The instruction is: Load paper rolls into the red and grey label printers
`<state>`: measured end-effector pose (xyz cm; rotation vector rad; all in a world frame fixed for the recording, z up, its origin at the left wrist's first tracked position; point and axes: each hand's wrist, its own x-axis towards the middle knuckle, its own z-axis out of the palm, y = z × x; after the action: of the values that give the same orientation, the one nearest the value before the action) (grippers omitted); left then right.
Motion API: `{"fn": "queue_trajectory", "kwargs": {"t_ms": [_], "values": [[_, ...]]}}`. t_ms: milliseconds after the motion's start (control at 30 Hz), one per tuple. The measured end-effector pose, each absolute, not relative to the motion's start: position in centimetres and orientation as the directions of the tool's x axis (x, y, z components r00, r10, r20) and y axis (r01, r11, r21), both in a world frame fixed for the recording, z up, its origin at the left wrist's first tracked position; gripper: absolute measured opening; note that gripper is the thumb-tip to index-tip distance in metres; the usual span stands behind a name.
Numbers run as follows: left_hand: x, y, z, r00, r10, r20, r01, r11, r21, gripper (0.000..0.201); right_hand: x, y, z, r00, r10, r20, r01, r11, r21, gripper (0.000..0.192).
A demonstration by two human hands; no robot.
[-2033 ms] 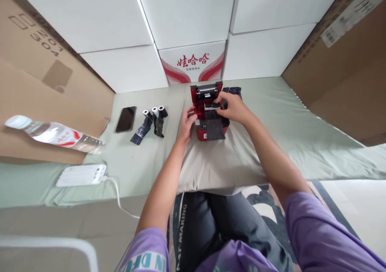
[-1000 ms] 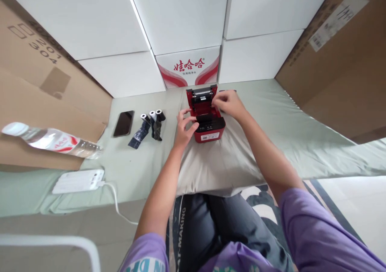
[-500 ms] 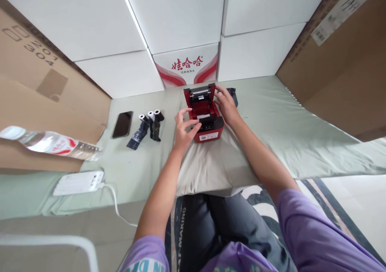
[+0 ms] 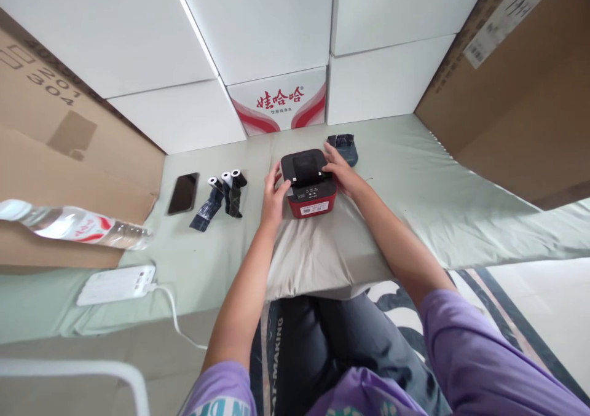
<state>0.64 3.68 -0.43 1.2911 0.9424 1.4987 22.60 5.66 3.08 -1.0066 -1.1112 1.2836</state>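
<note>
A small red printer (image 4: 310, 202) with a black lid stands shut on a beige pillow (image 4: 322, 256). My left hand (image 4: 273, 200) rests against the printer's left side, thumb on the lid's edge. My right hand (image 4: 338, 171) lies on the lid's right edge, fingers pressing down on it. A dark paper roll (image 4: 343, 146) lies just behind my right hand. Three dark-wrapped paper rolls (image 4: 222, 196) lie to the left of the printer.
A black phone (image 4: 183, 192) lies left of the rolls. A water bottle (image 4: 76, 224) and a white power bank (image 4: 116, 284) with a cable sit at the left. White boxes (image 4: 276, 47) stand behind; brown cartons (image 4: 516, 84) flank both sides.
The printer's lid, open before, is now down and shut. The dark roll and its paper strip left the printer; a roll lies behind my right hand. Both hands moved onto the lid's edges.
</note>
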Motion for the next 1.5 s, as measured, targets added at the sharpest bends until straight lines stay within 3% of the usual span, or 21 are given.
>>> {"fn": "queue_trajectory", "kwargs": {"t_ms": [100, 267, 567, 800, 1000, 1200, 1500], "values": [[1.3, 3.6, -0.4, 0.032, 0.975, 0.22, -0.272, -0.203, 0.94, 0.06, 22.3, 5.1, 3.3, -0.1, 0.994, -0.037, -0.28, -0.063, -0.958, 0.08], [2.1, 3.1, 0.3, 0.003, 0.986, 0.165, -0.33, -0.155, 0.931, 0.061, 22.3, 4.6, 3.4, -0.16, 0.987, 0.033, -0.31, -0.019, -0.95, 0.072], [3.2, 1.4, 0.3, -0.128, 0.986, 0.106, -0.384, -0.148, 0.911, 0.059, 22.1, 2.1, 2.0, -0.028, 1.0, 0.009, -0.165, 0.004, -0.986, 0.072], [3.8, 0.4, 0.5, -0.042, 0.992, 0.116, -0.435, -0.123, 0.892, 0.059, 20.6, -2.8, 2.5, -0.126, 0.939, 0.319, 0.039, 0.326, -0.944, 0.106], [0.1, 2.8, 2.6, -0.197, 0.943, 0.27, -0.43, -0.33, 0.84, 0.048, 16.2, 0.8, 5.2, -0.12, 0.896, 0.427, 0.058, 0.436, -0.898, 0.095], [-3.7, 5.7, 1.5, -0.342, 0.905, 0.255, -0.338, -0.371, 0.865, 0.054, 11.8, 4.1, 4.0, -0.166, 0.902, 0.399, 0.017, 0.407, -0.913, 0.102], [-3.5, 7.3, -0.7, -0.329, 0.927, 0.18, -0.394, -0.308, 0.866, 0.047, 11.9, 4.5, 1.4, -0.126, 0.937, 0.326, 0.057, 0.335, -0.94, 0.096]]}}
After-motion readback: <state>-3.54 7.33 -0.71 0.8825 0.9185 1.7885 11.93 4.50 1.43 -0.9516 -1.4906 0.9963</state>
